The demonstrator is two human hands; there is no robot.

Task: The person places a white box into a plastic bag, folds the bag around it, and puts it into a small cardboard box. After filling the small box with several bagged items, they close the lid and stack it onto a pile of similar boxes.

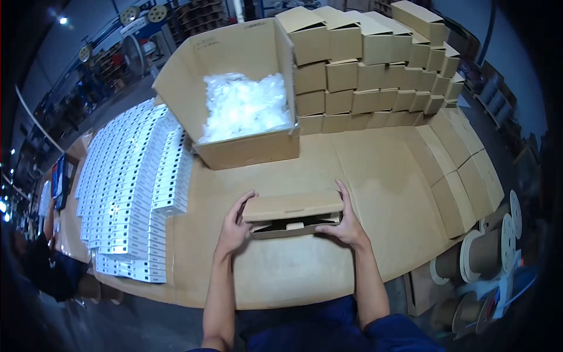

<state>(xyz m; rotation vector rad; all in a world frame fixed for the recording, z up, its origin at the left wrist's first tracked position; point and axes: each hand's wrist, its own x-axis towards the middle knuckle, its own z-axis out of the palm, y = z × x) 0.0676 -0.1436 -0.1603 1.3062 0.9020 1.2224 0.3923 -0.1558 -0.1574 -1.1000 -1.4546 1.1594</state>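
A small brown cardboard box (293,205) is in front of me, its lid partly raised and a dark gap showing along the near side. Inside the gap a light flap is visible; the rest of the interior is hidden. My left hand (236,226) grips the box's left end, thumb near the top edge. At the opposite end, my right hand (346,220) is closed around the corner, with its thumb at the gap and a finger up along the side. The box is over the cardboard-covered table (293,267), close to its front edge.
A large open carton (246,154) holding clear plastic bags (246,105) stands behind. Stacked white boxes (120,188) fill the left side. Brown boxes (358,76) form a wall at the back, and more boxes (463,170) line the right edge. Spools (489,246) sit beyond; a person (44,264) is at left.
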